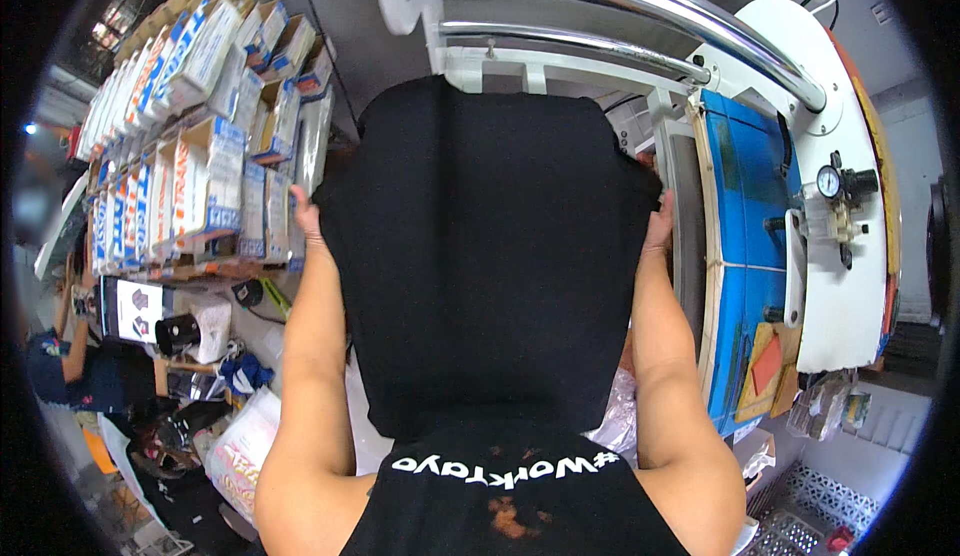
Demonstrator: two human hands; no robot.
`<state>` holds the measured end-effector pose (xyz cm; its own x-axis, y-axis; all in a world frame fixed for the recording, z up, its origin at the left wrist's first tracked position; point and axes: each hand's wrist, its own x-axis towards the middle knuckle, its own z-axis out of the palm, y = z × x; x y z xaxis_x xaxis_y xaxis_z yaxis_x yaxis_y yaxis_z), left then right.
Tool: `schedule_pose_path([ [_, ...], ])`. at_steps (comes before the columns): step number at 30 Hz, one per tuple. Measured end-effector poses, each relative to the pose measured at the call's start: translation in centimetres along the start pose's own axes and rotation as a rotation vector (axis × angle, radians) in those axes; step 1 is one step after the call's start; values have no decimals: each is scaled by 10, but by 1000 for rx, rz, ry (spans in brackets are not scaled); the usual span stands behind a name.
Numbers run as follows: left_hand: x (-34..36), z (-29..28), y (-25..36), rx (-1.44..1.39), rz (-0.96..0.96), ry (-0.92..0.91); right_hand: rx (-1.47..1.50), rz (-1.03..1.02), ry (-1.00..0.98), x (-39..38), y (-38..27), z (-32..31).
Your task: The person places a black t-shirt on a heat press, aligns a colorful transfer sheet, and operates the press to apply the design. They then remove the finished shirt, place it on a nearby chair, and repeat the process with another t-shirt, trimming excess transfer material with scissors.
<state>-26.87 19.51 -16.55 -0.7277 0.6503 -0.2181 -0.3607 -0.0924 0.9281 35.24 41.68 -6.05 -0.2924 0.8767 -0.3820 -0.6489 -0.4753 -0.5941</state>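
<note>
A plain black shirt (490,246) is spread wide in front of me, from the white machine frame down to my chest. My left hand (307,218) grips its left side edge, with the thumb showing and the other fingers mostly behind the cloth. At the opposite edge, my right hand (659,224) holds the fabric in the same way, its fingers partly hidden. Both arms reach forward, and the cloth between them hangs fairly flat with a soft lengthwise fold left of its middle.
Stacked open cardboard boxes (205,176) fill the left side. Chrome bars (600,6) cross the far side. To the right are a blue panel (745,256) and a pressure gauge (828,182) on a white machine plate. Another person (75,361) is at far left.
</note>
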Motion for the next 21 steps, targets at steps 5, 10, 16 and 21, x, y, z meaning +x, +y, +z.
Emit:
schedule_pose_path([
  [5, -6, 51, 54, -138, -446, -167, -327, -241, 311, 62, -24, -34],
  [10, -16, 59, 50, -232, -438, -213, -435, -264, 460, 74, -7, -61],
  [16, 16, 33, -13, 217, -137, 165, -703, -278, 502, 83, -5, -80],
  [21, -6, 56, -8, -271, -223, -19, -461, -104, 324, 91, -29, -106],
])
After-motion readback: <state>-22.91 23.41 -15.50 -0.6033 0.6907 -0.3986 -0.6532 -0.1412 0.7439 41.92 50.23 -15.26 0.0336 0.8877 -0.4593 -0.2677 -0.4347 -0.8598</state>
